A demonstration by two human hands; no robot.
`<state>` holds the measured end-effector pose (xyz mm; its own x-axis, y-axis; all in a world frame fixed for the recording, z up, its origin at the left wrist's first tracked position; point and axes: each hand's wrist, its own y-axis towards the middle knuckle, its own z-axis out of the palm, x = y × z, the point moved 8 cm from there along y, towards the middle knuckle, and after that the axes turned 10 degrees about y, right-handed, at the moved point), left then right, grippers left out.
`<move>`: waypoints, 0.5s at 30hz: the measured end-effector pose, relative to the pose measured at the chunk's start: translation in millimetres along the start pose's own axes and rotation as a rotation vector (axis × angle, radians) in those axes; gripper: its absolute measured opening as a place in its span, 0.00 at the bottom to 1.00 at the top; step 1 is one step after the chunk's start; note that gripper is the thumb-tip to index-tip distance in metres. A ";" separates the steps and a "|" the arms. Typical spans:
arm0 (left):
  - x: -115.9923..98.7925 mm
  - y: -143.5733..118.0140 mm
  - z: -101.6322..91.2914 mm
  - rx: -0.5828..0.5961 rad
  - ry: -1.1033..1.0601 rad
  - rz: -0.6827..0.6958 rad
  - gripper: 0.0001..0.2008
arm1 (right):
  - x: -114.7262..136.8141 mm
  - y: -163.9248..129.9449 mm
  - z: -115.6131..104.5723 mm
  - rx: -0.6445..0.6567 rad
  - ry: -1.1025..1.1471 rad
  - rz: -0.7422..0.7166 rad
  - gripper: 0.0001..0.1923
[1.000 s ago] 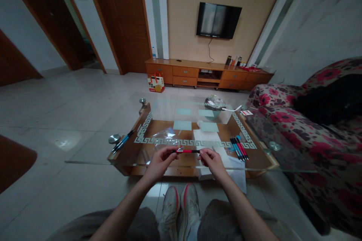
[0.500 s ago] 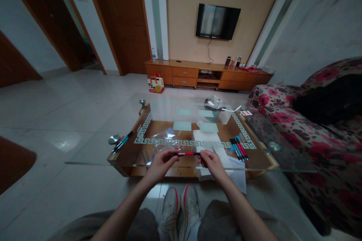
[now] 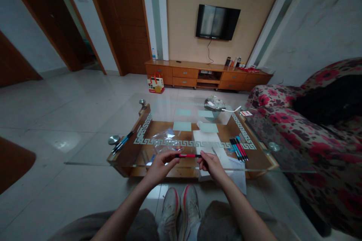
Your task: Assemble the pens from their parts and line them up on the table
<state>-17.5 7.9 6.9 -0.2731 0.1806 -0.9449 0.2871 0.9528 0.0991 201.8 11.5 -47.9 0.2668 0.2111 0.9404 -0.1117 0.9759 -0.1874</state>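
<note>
Level above the near side of the glass table [image 3: 93, 147], a red pen [image 3: 190, 155] with black ends stretches between my two hands. My left hand [image 3: 161, 165] pinches its left end between thumb and fingers. The right end is gripped by my right hand [image 3: 211, 163], whose curled fingers hide its tip. To the right lies a row of several blue and red pens [image 3: 239, 148]. Several blue and black pens [image 3: 122, 142] rest at the table's left side. A crumpled clear plastic bag [image 3: 166, 138] is just beyond my left hand.
White paper or a box [image 3: 207, 136] shows behind my right hand. A bowl with a plastic bag [image 3: 215, 105] stands toward the far side. A floral sofa [image 3: 279, 116] borders the table on the right. Beyond it are a low wooden cabinet [image 3: 183, 72] and a carrier bag [image 3: 155, 84].
The red pen has turned slightly about its length and sits a touch lower. Both hands keep their hold with almost no shift.
</note>
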 end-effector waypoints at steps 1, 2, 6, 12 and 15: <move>-1.4 -0.1 -0.1 -0.002 0.019 0.007 0.17 | -0.8 -0.2 0.1 0.000 0.003 0.004 0.28; -2.6 -0.3 -0.1 -0.003 0.036 0.014 0.17 | -1.3 -0.4 0.0 -0.001 0.002 0.005 0.28; -3.6 -0.5 -0.5 -0.011 0.080 0.016 0.17 | 0.4 -2.7 0.3 0.002 -0.004 -0.007 0.28; -5.1 -0.7 -0.4 -0.019 0.083 0.019 0.16 | 3.0 -6.5 4.6 0.025 0.001 -0.005 0.27; -6.1 -0.9 -0.8 -0.021 0.091 0.014 0.16 | 3.1 -6.8 6.1 0.037 -0.008 -0.004 0.28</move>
<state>-16.9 6.2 12.8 -0.3521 0.2145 -0.9111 0.2723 0.9548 0.1195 197.6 5.2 -41.9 0.2596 0.2070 0.9433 -0.1460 0.9739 -0.1736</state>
